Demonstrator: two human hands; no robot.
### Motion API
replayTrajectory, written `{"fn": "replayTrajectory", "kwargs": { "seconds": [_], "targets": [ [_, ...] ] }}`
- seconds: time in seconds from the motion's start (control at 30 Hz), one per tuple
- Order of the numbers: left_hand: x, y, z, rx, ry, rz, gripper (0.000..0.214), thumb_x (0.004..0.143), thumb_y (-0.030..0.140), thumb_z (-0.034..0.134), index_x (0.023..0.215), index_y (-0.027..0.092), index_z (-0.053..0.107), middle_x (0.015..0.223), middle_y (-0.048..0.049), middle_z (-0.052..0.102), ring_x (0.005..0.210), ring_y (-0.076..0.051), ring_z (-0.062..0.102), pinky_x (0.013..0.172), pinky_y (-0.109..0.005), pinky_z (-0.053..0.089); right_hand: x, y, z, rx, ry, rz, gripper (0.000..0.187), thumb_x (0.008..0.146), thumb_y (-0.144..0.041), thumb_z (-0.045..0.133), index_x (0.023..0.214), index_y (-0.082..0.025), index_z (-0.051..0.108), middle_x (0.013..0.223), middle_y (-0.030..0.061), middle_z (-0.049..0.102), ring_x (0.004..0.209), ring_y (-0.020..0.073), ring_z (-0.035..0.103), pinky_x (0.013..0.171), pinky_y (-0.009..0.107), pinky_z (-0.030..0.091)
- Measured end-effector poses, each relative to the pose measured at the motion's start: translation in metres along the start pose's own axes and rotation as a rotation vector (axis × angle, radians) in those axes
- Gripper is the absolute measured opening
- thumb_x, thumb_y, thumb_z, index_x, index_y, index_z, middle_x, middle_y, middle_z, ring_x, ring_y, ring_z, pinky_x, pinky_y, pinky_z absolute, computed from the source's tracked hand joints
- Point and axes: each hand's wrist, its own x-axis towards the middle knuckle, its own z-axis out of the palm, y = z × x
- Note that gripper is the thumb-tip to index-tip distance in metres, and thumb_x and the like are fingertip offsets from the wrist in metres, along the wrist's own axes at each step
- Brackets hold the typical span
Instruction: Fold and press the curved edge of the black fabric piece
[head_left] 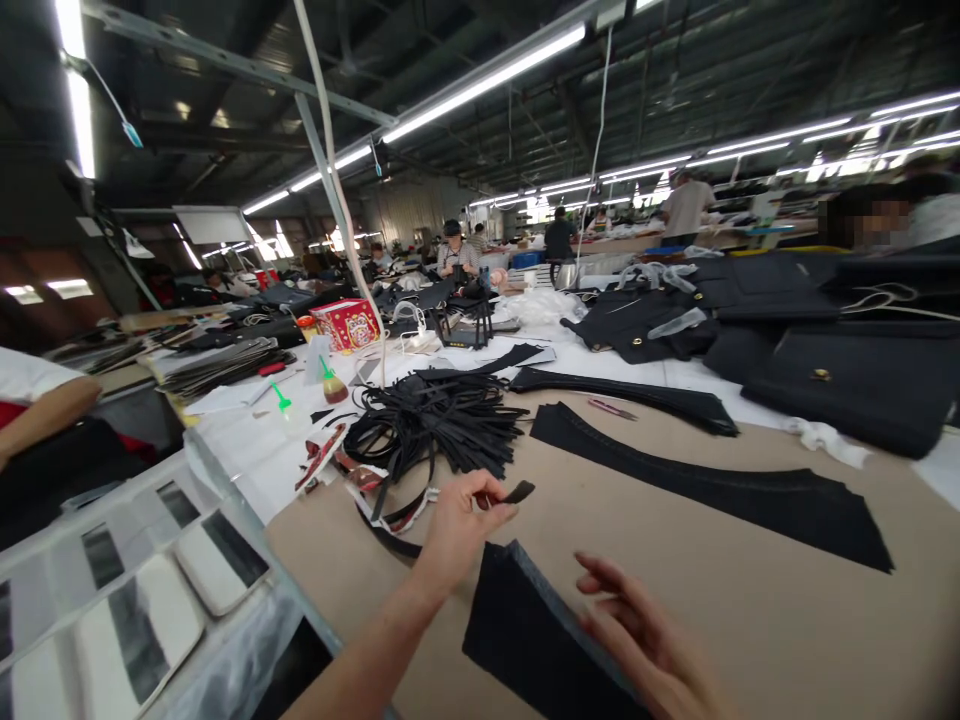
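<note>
My left hand (463, 520) pinches the end of a narrow black strip (520, 491) between thumb and fingers. Part of that strip is hidden by the hand. Just below lies a curved black panel (517, 630) with a greyish band along its upper edge. Over the right side of this panel is my right hand (637, 630), slightly blurred, its fingers apart and nothing in them. Beyond the left hand sits a tangled bundle of black strips (442, 415). A stack of curved black panels (697, 480) rests on the brown board (750, 610) farther right.
Small thread snips (611, 408) lie near another black stack (630, 390). Behind the bundle stand a glue bottle (334, 385) and a red box (345, 325). Black bags (847, 370) are piled at right. A metal-edged rack (255, 540) borders the left; a person's arm (52, 410) is beyond.
</note>
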Motion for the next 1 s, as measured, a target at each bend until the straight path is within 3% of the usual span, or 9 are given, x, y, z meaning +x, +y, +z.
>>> {"fn": "replayTrajectory", "kwargs": {
  "seconds": [0.13, 0.23, 0.37, 0.47, 0.53, 0.67, 0.8, 0.9, 1.0],
  "targets": [
    [-0.017, 0.006, 0.008, -0.08, 0.037, -0.038, 0.01, 0.066, 0.022, 0.072, 0.066, 0.017, 0.063, 0.069, 0.002, 0.054, 0.068, -0.013, 0.048, 0.065, -0.024, 0.037, 0.049, -0.005, 0.057, 0.266, -0.128, 0.01, 0.054, 0.066, -0.053, 0.077, 0.105, -0.016, 0.068, 0.082, 0.0057, 0.066, 0.073, 0.0226, 0.062, 0.068, 0.033, 0.052],
    [-0.022, 0.004, 0.009, -0.245, 0.076, -0.094, 0.013, 0.064, 0.026, 0.074, 0.064, 0.017, 0.064, 0.07, 0.0006, 0.055, 0.067, -0.013, 0.049, 0.063, -0.025, 0.039, 0.062, 0.001, 0.083, 0.342, -0.13, 0.048, 0.045, 0.069, -0.054, 0.076, 0.092, -0.016, 0.069, 0.079, 0.007, 0.067, 0.078, 0.0264, 0.062, 0.071, 0.036, 0.051],
    [-0.026, -0.004, -0.001, -0.358, 0.069, -0.156, 0.022, 0.071, 0.038, 0.067, 0.074, 0.016, 0.062, 0.069, -0.0005, 0.058, 0.063, -0.014, 0.054, 0.058, -0.025, 0.044, 0.06, -0.006, 0.091, 0.312, -0.131, -0.02, 0.041, 0.073, -0.051, 0.074, 0.095, -0.018, 0.068, 0.086, 0.006, 0.067, 0.085, 0.0267, 0.062, 0.075, 0.035, 0.051],
    [-0.025, -0.014, -0.013, -0.275, 0.121, -0.149, 0.023, 0.082, 0.04, 0.053, 0.082, 0.017, 0.056, 0.072, -0.001, 0.06, 0.067, -0.015, 0.059, 0.062, -0.025, 0.047, 0.058, -0.017, 0.092, 0.215, -0.078, -0.024, 0.04, 0.072, -0.055, 0.072, 0.08, -0.017, 0.068, 0.072, 0.0047, 0.065, 0.074, 0.024, 0.06, 0.068, 0.032, 0.05],
    [-0.022, -0.023, -0.021, -0.144, 0.193, -0.133, 0.022, 0.088, 0.038, 0.043, 0.086, 0.018, 0.052, 0.073, -0.0011, 0.059, 0.067, -0.015, 0.059, 0.065, -0.027, 0.048, 0.06, -0.02, 0.09, 0.207, -0.037, -0.011, 0.041, 0.072, -0.057, 0.071, 0.078, -0.016, 0.067, 0.073, 0.0052, 0.065, 0.073, 0.0228, 0.06, 0.068, 0.031, 0.048],
    [-0.02, -0.041, -0.035, 0.2, 0.302, -0.033, 0.028, 0.094, 0.034, 0.037, 0.113, 0.02, 0.052, 0.103, -0.0081, 0.059, 0.096, -0.021, 0.056, 0.089, -0.038, 0.043, 0.064, -0.026, 0.08, 0.518, 0.019, 0.041, 0.04, 0.073, -0.055, 0.072, 0.092, -0.02, 0.064, 0.099, 0.0065, 0.068, 0.098, 0.0242, 0.06, 0.084, 0.034, 0.048],
    [-0.021, -0.065, -0.043, 0.561, 0.102, 0.108, 0.038, 0.089, 0.033, 0.053, 0.126, 0.027, 0.052, 0.118, -0.0071, 0.057, 0.11, -0.026, 0.047, 0.097, -0.04, 0.035, 0.069, -0.05, 0.053, 0.762, 0.053, 0.077, 0.036, 0.068, -0.046, 0.079, 0.082, -0.019, 0.06, 0.091, 0.0065, 0.069, 0.094, 0.0251, 0.063, 0.094, 0.042, 0.046],
    [-0.018, -0.093, -0.053, 0.749, 0.01, 0.126, 0.033, 0.089, 0.028, 0.052, 0.122, 0.028, 0.058, 0.12, -0.007, 0.058, 0.111, -0.027, 0.046, 0.094, -0.041, 0.036, 0.072, -0.079, 0.017, 0.795, 0.113, -0.035, 0.029, 0.07, -0.039, 0.079, 0.072, -0.02, 0.056, 0.077, 0.0008, 0.064, 0.084, 0.0216, 0.063, 0.096, 0.044, 0.046],
    [-0.006, -0.118, -0.071, 0.86, -0.019, 0.105, 0.033, 0.09, 0.026, 0.05, 0.122, 0.031, 0.059, 0.12, -0.0056, 0.06, 0.107, -0.026, 0.048, 0.089, -0.04, 0.038, 0.071, -0.113, -0.029, 0.7, 0.198, -0.243, 0.025, 0.079, -0.031, 0.071, 0.068, -0.021, 0.05, 0.07, -0.0038, 0.051, 0.068, 0.0124, 0.054, 0.09, 0.04, 0.049]
  ]
}}
